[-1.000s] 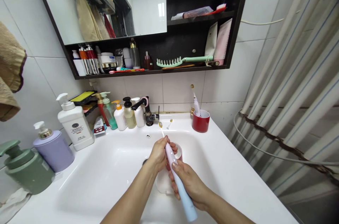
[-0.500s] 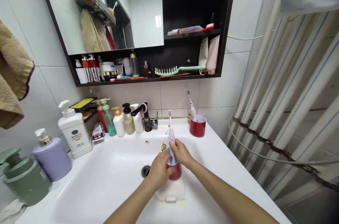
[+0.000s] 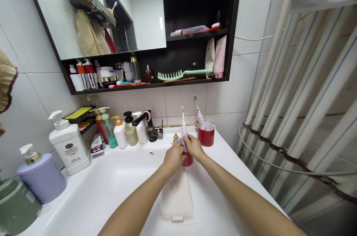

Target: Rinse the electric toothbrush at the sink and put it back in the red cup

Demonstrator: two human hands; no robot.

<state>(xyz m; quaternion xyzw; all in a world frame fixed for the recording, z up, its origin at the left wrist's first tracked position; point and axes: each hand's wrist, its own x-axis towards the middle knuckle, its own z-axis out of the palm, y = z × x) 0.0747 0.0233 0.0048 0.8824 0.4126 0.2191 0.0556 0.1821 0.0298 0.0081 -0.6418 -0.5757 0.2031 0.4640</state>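
Note:
My left hand (image 3: 173,158) is closed around the side of a red cup (image 3: 189,159), above the right part of the basin. A pale pink electric toothbrush (image 3: 184,129) stands upright in that cup, its head pointing up. Fingers of my right hand (image 3: 194,148) are closed on the toothbrush handle near the cup's rim. A gold-coloured ornament (image 3: 175,138) shows just behind the cup. Behind my right hand, on the sink's back corner, sits a second red cup (image 3: 206,138) with another electric toothbrush (image 3: 200,117) leaning in it.
Below my hands lies a whitish case (image 3: 177,200). A black faucet (image 3: 150,128) rises at the back of the white sink (image 3: 111,187). Pump bottles (image 3: 69,148) line the left and back edges. A mirrored cabinet (image 3: 117,48) hangs above; pipes (image 3: 281,80) run on the right.
Both hands have moved forward, away from me, with the red cup and toothbrush, nearer the second cup. More of the whitish case shows. The view has shifted slightly.

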